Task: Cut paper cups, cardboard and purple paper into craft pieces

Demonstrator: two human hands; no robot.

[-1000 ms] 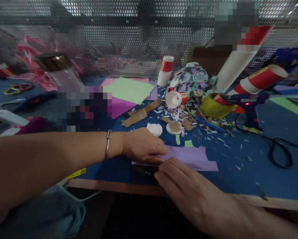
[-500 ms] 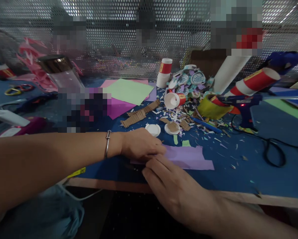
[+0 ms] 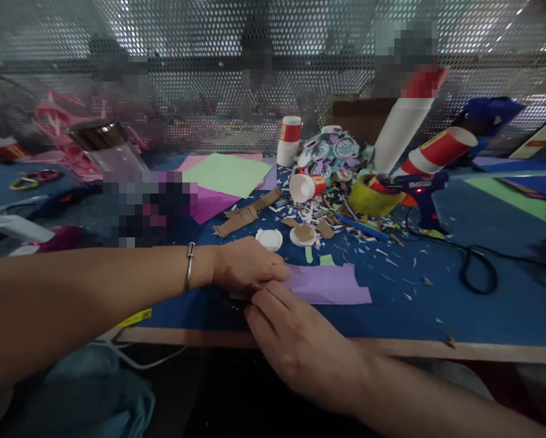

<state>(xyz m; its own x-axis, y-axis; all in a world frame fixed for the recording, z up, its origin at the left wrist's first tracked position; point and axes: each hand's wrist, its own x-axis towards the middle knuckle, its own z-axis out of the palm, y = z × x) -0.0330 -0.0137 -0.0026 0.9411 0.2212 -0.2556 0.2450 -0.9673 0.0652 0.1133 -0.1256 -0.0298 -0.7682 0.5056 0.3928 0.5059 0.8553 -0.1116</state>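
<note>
A sheet of lilac paper (image 3: 328,285) lies on the blue table (image 3: 437,316) near its front edge. My left hand (image 3: 245,267), with a thin silver bracelet on the wrist, rests palm down on the paper's left end, fingers curled onto it. My right hand (image 3: 295,340) comes in from the lower right. Its fingers lie together on the paper's near left edge, touching the left hand's fingertips. Whether the paper is pinched or only pressed down is hidden by the hands.
Behind the paper lie paper scraps, two white round lids (image 3: 269,239), corrugated card strips (image 3: 245,216), red-and-white paper cups (image 3: 304,185), a yellow tape roll (image 3: 373,196), a blue glue gun (image 3: 421,188) with black cord (image 3: 478,274), and coloured sheets (image 3: 227,173). A perforated metal screen backs the table.
My right hand has slid left along the paper's near edge until it meets the left hand. The view has shifted a little; the left hand stays on the paper.
</note>
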